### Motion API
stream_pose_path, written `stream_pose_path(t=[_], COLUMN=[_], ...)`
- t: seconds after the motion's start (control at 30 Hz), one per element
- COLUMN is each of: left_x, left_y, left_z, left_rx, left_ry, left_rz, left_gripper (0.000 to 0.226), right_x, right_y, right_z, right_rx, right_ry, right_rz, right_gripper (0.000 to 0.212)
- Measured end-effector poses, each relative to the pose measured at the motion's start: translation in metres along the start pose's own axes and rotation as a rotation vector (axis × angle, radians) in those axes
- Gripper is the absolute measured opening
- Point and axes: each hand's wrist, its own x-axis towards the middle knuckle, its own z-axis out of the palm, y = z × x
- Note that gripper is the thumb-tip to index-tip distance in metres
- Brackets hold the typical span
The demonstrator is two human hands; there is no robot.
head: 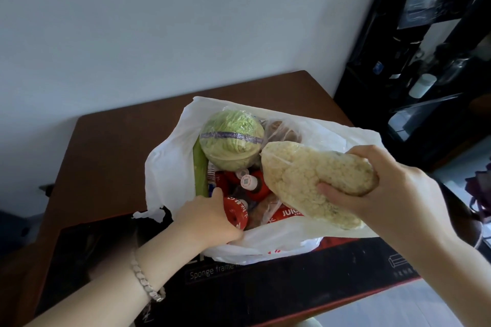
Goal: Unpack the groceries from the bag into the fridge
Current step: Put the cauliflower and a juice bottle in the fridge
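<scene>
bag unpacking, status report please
Right hand grips cauliflower over bag. Left hand on red bottle inside bag, grip unclear. Cabbage not yet out; nothing blocking.

bag [164, 167] 1 | cabbage [231, 141] 1 | cauliflower [305, 172] 1 | hands [210, 216] [382, 188] 2 | table [119, 146] 1

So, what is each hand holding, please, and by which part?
Right hand: the pale, plastic-wrapped cauliflower, gripped around one end. Left hand, inside the white plastic bag: cannot be told.

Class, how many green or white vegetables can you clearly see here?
3. A wrapped cabbage sits at the far end of the bag, a long green stalk lies along its left wall, and the right hand holds a wrapped cauliflower above it. Others may lie hidden.
</scene>
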Motion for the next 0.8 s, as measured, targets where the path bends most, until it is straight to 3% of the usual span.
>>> stream_pose_path(t=[0.1,0.23,0.33,0.4,0.47,0.57,0.63,0.8], left_x=[0.007,0.005,-0.01,-0.026,-0.04,-0.053,-0.058,-0.061], left_y=[-0.002,-0.006,-0.011,-0.015,-0.02,-0.031,-0.037,-0.047], left_z=[0.002,-0.012,-0.028,-0.039,-0.05,-0.064,-0.075,-0.109], left_rx=[-0.042,-0.353,-0.544,-0.706,-0.897,-1.098,-1.11,-1.033], left_ry=[-0.029,-0.114,0.005,0.108,0.177,0.275,0.35,0.515], left_rz=[-0.001,0.006,0.027,0.059,0.128,0.266,0.364,0.604], left_gripper=[0.058,0.048,0.044,0.055,0.063,0.049,0.045,0.057], right_x=[-0.001,-0.001,0.001,0.002,0.002,0.002,0.001,-0.005], right_y=[0.0,-0.004,-0.009,-0.014,-0.02,-0.035,-0.049,-0.083], right_z=[0.001,-0.003,-0.003,-0.002,-0.001,-0.001,-0.005,-0.016], right_rx=[-0.024,-0.035,-0.023,0.003,0.04,0.124,0.212,0.435], right_ry=[-0.03,-0.088,-0.055,-0.014,0.042,0.151,0.249,0.541], right_rz=[0.013,0.02,0.03,0.067,0.107,0.15,0.181,0.215], right_gripper=[0.059,0.056,0.055,0.056,0.058,0.054,0.047,0.038])
